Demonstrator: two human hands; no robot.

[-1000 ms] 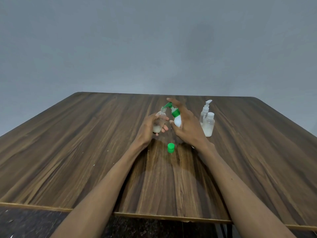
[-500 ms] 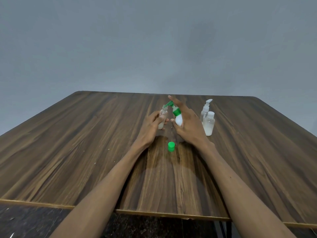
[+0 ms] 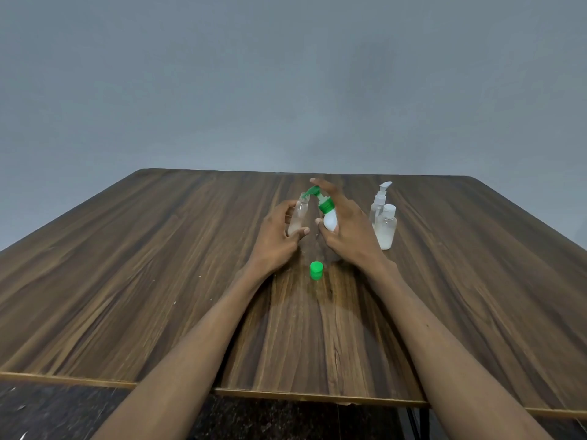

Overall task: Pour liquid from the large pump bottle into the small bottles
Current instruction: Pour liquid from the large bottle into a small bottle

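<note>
My right hand (image 3: 344, 231) grips the large white pump bottle (image 3: 329, 219) with its green collar, and my index finger rests on top of the green pump head (image 3: 310, 192). The pump's spout points down over the mouth of a small clear bottle (image 3: 298, 217), which my left hand (image 3: 276, 238) holds upright just left of the pump bottle. The small bottle has white liquid in its lower part. Its green cap (image 3: 316, 270) lies on the wooden table (image 3: 158, 265) in front of both hands.
Right of my right hand stand two more small bottles: a clear one with a white screw cap (image 3: 386, 228), part full of white liquid, and behind it a clear one with a white pump top (image 3: 379, 198). The table's near edge (image 3: 317, 396) lies under my forearms.
Both hands with their bottles have shifted slightly away from me and up. The small bottle now stands more upright under the spout. The green cap has not moved.
</note>
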